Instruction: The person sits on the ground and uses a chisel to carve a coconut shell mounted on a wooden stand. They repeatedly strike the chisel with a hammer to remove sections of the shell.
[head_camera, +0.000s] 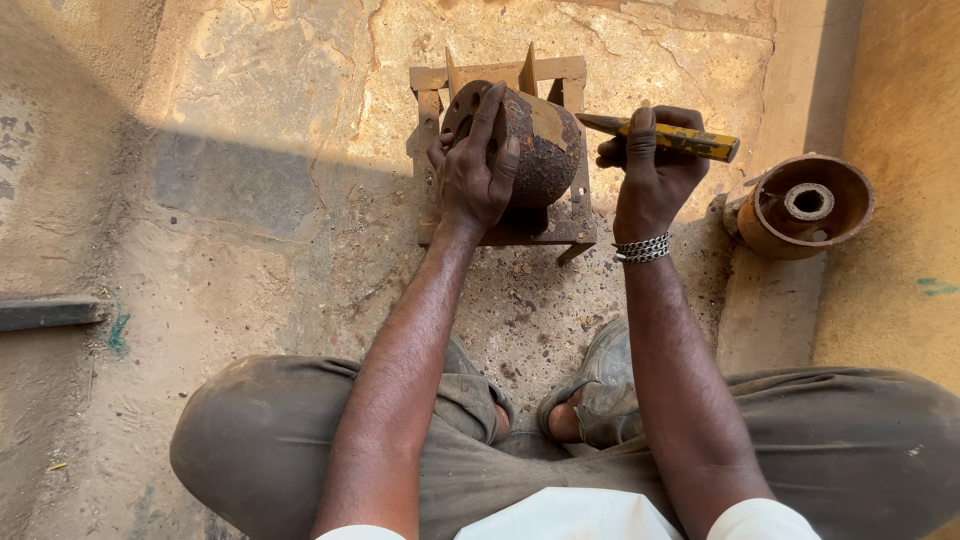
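A: Checking head view. Hands?

B: Left hand (472, 170) clamped over the rusty drum (528, 145), fingers spread across its flanged face. Right hand (652, 160) closed round a yellow chisel (668, 136), tip at the drum's right side.

A: Drum?

B: Lying on its side on a metal stand (560, 222) on the floor, heavily rusted, holes in the flange.

A: Hidden?

B: Left palm covers part of the flange. Second rusty hub (805, 205) sits apart, right.
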